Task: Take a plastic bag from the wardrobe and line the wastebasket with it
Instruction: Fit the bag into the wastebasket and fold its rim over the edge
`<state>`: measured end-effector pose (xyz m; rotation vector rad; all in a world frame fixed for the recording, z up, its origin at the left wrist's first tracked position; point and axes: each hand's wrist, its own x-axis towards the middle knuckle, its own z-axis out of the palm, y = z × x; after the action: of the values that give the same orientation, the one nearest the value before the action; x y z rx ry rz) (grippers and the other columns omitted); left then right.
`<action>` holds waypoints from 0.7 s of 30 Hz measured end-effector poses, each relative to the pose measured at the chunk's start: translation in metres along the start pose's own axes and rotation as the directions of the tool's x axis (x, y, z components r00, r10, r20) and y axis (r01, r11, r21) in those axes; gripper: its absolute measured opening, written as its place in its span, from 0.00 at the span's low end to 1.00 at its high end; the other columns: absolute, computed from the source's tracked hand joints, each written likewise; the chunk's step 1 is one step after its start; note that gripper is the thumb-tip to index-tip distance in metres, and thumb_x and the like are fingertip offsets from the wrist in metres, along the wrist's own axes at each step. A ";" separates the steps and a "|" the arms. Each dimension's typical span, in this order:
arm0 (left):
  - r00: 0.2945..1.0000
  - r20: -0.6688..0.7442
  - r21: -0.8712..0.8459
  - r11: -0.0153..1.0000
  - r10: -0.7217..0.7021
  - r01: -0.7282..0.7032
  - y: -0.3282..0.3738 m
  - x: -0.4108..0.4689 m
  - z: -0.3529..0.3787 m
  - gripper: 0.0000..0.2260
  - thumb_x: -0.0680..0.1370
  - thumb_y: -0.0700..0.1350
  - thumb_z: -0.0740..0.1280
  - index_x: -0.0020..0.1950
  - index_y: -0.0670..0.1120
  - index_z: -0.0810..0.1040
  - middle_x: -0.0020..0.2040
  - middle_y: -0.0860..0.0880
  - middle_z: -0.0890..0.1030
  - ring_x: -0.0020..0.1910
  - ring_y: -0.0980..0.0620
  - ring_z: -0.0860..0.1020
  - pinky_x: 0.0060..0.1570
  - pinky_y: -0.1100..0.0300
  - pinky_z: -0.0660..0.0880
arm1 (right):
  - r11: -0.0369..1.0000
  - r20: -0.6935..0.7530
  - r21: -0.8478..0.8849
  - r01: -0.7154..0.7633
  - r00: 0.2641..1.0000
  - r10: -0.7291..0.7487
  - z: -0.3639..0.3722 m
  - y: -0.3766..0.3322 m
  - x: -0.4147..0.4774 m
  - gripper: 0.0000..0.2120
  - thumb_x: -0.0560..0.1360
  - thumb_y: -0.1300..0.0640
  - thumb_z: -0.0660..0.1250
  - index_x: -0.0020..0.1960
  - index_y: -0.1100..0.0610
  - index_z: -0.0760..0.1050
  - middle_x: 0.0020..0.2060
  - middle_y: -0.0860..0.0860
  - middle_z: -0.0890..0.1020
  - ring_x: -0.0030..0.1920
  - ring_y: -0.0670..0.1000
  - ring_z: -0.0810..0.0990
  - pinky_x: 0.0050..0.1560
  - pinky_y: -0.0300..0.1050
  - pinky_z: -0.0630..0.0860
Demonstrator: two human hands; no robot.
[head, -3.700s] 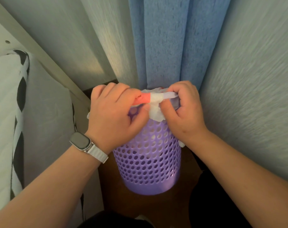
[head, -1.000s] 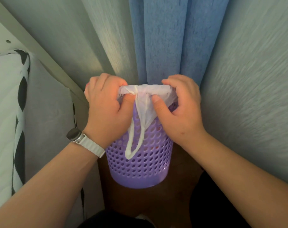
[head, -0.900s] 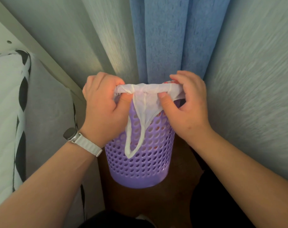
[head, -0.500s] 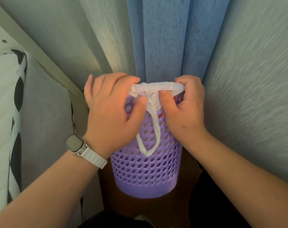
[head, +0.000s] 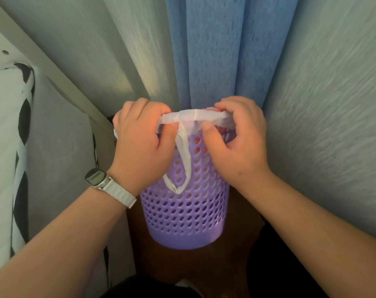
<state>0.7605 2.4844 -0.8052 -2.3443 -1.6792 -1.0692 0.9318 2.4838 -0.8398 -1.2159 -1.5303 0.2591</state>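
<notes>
The fingers [head: 139, 108] of the left hand [head: 141, 145] are curled over the top of a white plastic bag [head: 195, 117]. They grasp its rolled edge from the far side, and the thumb [head: 168, 134] closes on it from the near side. The fingers of the right hand [head: 238, 143] are bent over the other end of the same edge. The right thumb [head: 210, 136] is stretched out and presses up under the band of plastic, so both hands pinch the bag.

The rolled edge is pulled fairly taut between them, and a little red shows at the right fingertips. It sits right at the mouth of the purple perforated wastebasket [head: 187, 216], across its near rim. One handle loop [head: 183, 166] of the bag hangs down outside the near wall of the basket. A reddish tint shows through a few of the upper holes.

Both backs of the hands face the camera, knuckles raised, wrists nearly straight. The forearms come in from the lower corners and converge on the rim. The left wrist carries a watch [head: 95, 177] on a white band.

The wastebasket stands upright on a brown floor [head: 193, 267] in a narrow gap, just in front of a blue curtain [head: 215, 50]. Bedding with a black-and-white pattern [head: 8, 147] lies to its left and a pale textured surface [head: 333, 104] to its right.
</notes>
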 end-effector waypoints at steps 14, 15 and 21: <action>0.998 -0.059 -0.061 0.997 0.032 -0.036 -0.008 0.003 -0.008 0.08 0.79 0.46 0.60 0.43 0.44 0.73 0.41 0.52 0.68 0.43 0.53 0.66 0.47 0.52 0.63 | 0.986 0.082 0.143 -0.082 0.994 0.071 -0.003 0.017 0.005 0.11 0.73 0.50 0.67 0.50 0.58 0.78 0.46 0.48 0.78 0.50 0.52 0.77 0.53 0.55 0.74; 0.998 -0.059 -0.062 0.997 0.034 -0.038 -0.006 0.002 -0.008 0.07 0.78 0.45 0.60 0.43 0.44 0.74 0.41 0.52 0.68 0.43 0.53 0.66 0.47 0.52 0.63 | 0.985 0.075 0.145 -0.097 0.993 0.087 -0.003 0.016 0.005 0.10 0.73 0.51 0.66 0.48 0.57 0.77 0.45 0.48 0.77 0.48 0.52 0.77 0.51 0.56 0.74; 0.991 0.076 -0.019 0.994 0.111 -0.110 0.003 0.005 -0.021 0.10 0.75 0.49 0.63 0.50 0.45 0.79 0.45 0.49 0.77 0.47 0.45 0.75 0.57 0.39 0.67 | 0.993 0.012 0.065 -0.097 0.995 0.096 -0.002 0.012 0.002 0.10 0.72 0.50 0.64 0.44 0.57 0.73 0.41 0.48 0.72 0.44 0.52 0.72 0.45 0.56 0.71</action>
<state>0.7537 2.4777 -0.7852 -2.4853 -1.5481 -0.9881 0.9401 2.4899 -0.8466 -1.2399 -1.4613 0.3755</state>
